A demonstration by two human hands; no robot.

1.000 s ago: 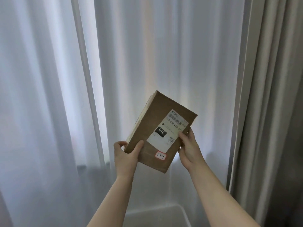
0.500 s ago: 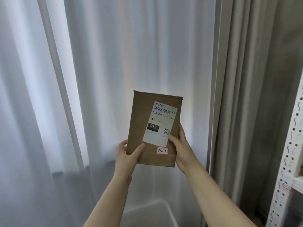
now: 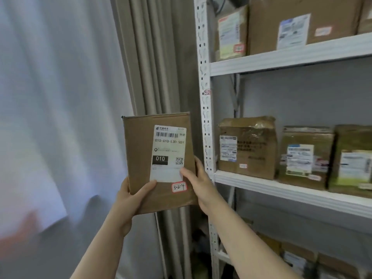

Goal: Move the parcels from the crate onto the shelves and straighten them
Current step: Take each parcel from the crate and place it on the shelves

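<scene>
I hold a flat brown cardboard parcel (image 3: 141, 150) upright in front of me, its white shipping label and a small red-edged sticker reading 3-2-4 facing me. My left hand (image 3: 130, 200) grips its lower left corner, thumb on the front. My right hand (image 3: 198, 182) grips the lower right edge, thumb on the label. The white metal shelving (image 3: 261, 186) stands just right of the parcel. Its middle shelf carries three brown parcels standing side by side (image 3: 247, 148). The crate is out of view.
The upper shelf (image 3: 281, 57) holds more cardboard boxes (image 3: 302, 23). Further parcels (image 3: 298, 256) sit on a lower shelf. A perforated white upright (image 3: 205, 97) fronts the rack. Grey curtains (image 3: 157, 67) and white sheer curtains (image 3: 50, 97) hang at the left.
My view has swung right, bringing the shelves fully into sight. The parcel stays upright in both hands and now sits close to the rack's upright.
</scene>
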